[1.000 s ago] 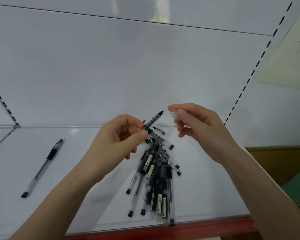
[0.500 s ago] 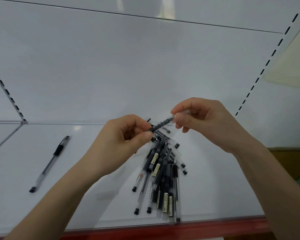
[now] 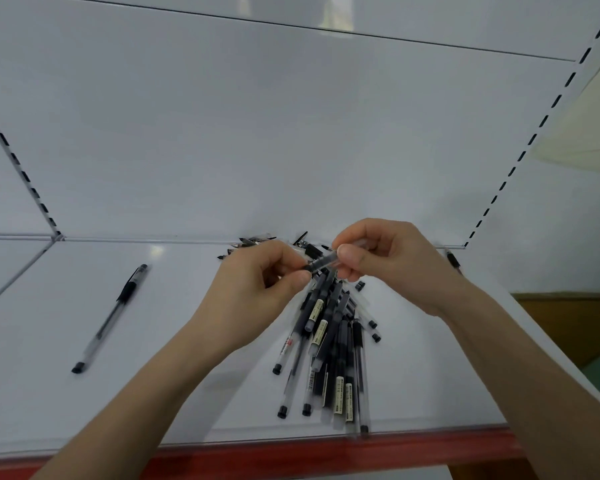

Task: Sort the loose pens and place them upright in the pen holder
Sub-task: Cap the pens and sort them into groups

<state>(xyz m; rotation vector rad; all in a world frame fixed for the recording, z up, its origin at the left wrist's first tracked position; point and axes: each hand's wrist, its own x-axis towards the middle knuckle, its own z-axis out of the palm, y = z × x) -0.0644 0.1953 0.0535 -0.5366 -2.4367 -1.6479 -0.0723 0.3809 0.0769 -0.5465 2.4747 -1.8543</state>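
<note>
At left, 1 clear plastic pen with black grip (image 3: 110, 318) alone on white metal shelf (image 3: 49, 393); centre, left hand (image 3: 257, 289) clamped on 1 slim dark pen (image 3: 321, 263), right hand (image 3: 388, 261) pinching its other end, above loose heap of dark pens (image 3: 329, 341); looks barely started, no pen holder visible, none upright

The pens (image 3: 329, 341) are black and clear, some with cream labels. The shelf (image 3: 32, 393) is white, its edge (image 3: 326, 452) red.
</note>
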